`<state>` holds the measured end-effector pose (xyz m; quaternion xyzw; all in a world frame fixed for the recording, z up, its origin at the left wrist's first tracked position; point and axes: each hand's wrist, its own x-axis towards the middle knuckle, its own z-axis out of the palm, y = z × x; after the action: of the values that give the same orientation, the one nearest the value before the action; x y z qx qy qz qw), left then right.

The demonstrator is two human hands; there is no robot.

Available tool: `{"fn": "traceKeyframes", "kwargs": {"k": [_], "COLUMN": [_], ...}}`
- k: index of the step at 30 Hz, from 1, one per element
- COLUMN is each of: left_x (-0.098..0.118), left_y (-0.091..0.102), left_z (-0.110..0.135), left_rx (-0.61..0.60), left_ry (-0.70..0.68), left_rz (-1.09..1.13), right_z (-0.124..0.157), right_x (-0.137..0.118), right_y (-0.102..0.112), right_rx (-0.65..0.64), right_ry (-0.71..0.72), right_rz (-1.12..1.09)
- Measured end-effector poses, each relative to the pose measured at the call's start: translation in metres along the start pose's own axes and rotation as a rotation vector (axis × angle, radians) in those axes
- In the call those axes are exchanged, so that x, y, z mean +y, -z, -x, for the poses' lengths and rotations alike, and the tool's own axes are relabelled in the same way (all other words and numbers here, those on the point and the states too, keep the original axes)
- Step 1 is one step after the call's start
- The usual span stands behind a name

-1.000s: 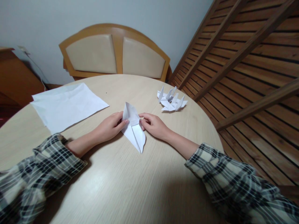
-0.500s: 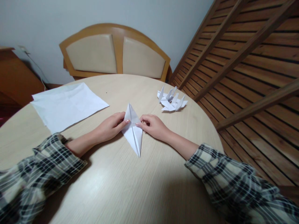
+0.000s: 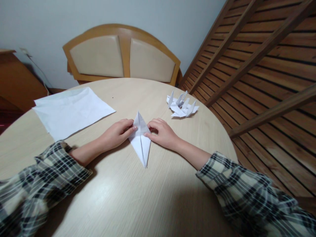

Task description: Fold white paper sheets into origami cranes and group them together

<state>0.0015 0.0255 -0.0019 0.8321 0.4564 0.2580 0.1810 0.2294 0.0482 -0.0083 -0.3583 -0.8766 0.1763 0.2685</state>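
Note:
A white folded paper, shaped like a long diamond with a slit down its lower half, lies between my hands on the table. My left hand pinches its left edge, thumb on top and fingers at the side and beneath. On the opposite edge, my right hand grips with the thumb on the paper's face and the fingers curled behind the edge. Several folded paper cranes are bunched together beyond my right hand.
Loose white paper sheets lie at the left of the round wooden table. Behind its far edge stands a padded wooden headboard. A slatted wooden panel rises along the right side.
The folded paper has turned slightly, its far tip shifting right and its near tip left. Both hands keep their hold, and my right fingers have shifted slightly.

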Motion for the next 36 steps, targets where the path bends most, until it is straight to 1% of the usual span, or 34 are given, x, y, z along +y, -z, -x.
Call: {"fn": "traceKeyframes", "kwargs": {"k": [3,5,10,13,15,17,20,23,25,28,31,34,36], "left_x": [0.000,0.001,0.001,-0.002,-0.003,-0.004,-0.003,0.000,0.004,0.011,0.017,0.017,0.014], "left_y": [0.000,0.001,0.000,-0.003,-0.004,-0.004,-0.001,0.002,0.004,0.004,0.003,0.000,-0.002], "left_z": [0.001,0.002,0.004,0.005,0.005,0.005,0.004,0.005,0.005,0.006,0.007,0.008,0.009], "left_rx": [0.014,0.020,0.008,0.058,0.122,0.159,0.128,0.091,0.068,0.011,-0.028,-0.038,-0.047], "left_ry": [-0.005,0.015,0.071,0.061,0.016,-0.058,-0.165,-0.217,-0.212,-0.164,-0.119,-0.120,-0.141], "left_rz": [-0.005,0.019,0.118,0.132,0.049,-0.095,-0.266,-0.350,-0.376,-0.375,-0.379,-0.417,-0.422], "right_z": [0.000,0.000,0.003,0.004,0.004,0.004,0.005,0.006,0.006,0.005,0.004,0.005,0.006], "right_x": [-0.001,0.000,0.002,0.003,0.003,0.002,0.000,-0.002,-0.004,-0.005,-0.007,-0.006,-0.005], "right_y": [0.001,0.002,0.002,0.002,0.003,0.002,0.001,0.001,0.003,0.007,0.012,0.015,0.017], "right_rx": [-0.015,-0.010,0.056,0.073,0.082,0.100,0.132,0.159,0.147,0.093,0.048,0.028,0.029], "right_ry": [-0.017,-0.040,-0.112,-0.126,-0.110,-0.084,-0.087,-0.109,-0.086,-0.037,-0.036,-0.060,-0.051], "right_rz": [0.011,-0.007,-0.242,-0.291,-0.233,-0.158,-0.109,-0.086,-0.055,0.013,0.110,0.220,0.293]}}
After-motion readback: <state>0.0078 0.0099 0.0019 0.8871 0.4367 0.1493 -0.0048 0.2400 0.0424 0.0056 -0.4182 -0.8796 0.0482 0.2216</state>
